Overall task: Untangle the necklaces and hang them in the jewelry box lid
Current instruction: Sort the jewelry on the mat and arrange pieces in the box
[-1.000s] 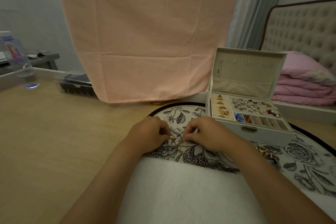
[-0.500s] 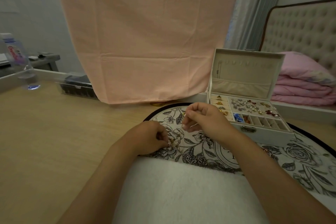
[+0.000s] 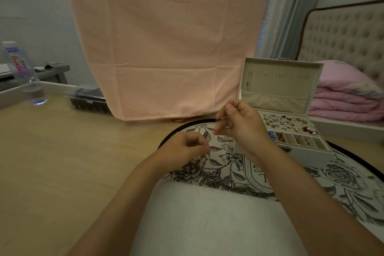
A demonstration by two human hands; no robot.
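Observation:
My right hand (image 3: 241,124) is raised above the floral mat (image 3: 353,178), pinching one end of a thin gold necklace (image 3: 222,108) between thumb and forefinger. My left hand (image 3: 185,147) sits lower on the mat with its fingers closed on the chain's other part; the strand between the hands is too fine to trace. A tangle of silver chains (image 3: 220,180) lies on the mat just below my hands. The white jewelry box (image 3: 307,153) stands open at the right, its beige lid (image 3: 280,83) upright with a row of hooks along the top.
The box tray holds several earrings and trinkets (image 3: 284,122). A peach cloth (image 3: 166,48) hangs behind. A clear plastic case (image 3: 87,100) and a water bottle (image 3: 22,72) stand at the left on the wooden table (image 3: 62,162). White fabric (image 3: 207,218) covers the near edge.
My right hand has lifted up and toward the box with the gold necklace end. My left hand has stayed low on the mat, and the gap between the hands has widened.

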